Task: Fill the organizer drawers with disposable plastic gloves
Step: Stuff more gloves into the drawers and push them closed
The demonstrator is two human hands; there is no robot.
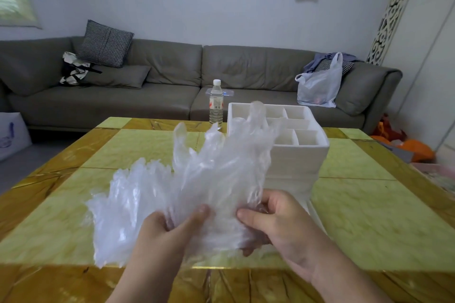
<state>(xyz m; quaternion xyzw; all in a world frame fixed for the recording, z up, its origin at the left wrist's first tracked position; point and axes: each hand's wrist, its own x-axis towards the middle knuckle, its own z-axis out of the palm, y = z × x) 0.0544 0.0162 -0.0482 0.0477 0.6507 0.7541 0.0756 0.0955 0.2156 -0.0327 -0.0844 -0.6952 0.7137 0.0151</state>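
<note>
A grey sofa [172, 76] is seen along the far wall, carrying a checked cushion [105, 43] and a white plastic bag [320, 88]. Before it stands the bench [369, 216], tiled in yellow and amber squares. A white organizer [295, 135] is set toward the far right of the bench, its open top split into several compartments; nothing can be made out inside those that show. A clear water bottle [216, 103] is placed at the far edge, just left of the organizer.

A bunch of thin clear gloves [172, 192] is held above the near middle of the bench, the glove fingers fanning up and to the left, some overlapping the organizer in view. The cuffs are pinched by the left hand [170, 229], thumb on top, and gripped by the right hand [278, 221], fingers curled under the film.

The step in hand is judged to be gathering the gloves before loading. It would be done well if the loose fingers were folded in and air pressed out, so that a compact bundle is lowered into one compartment without snagging the dividers.

A red-and-white label is seen on the bottle, but no writing can be read.
</note>
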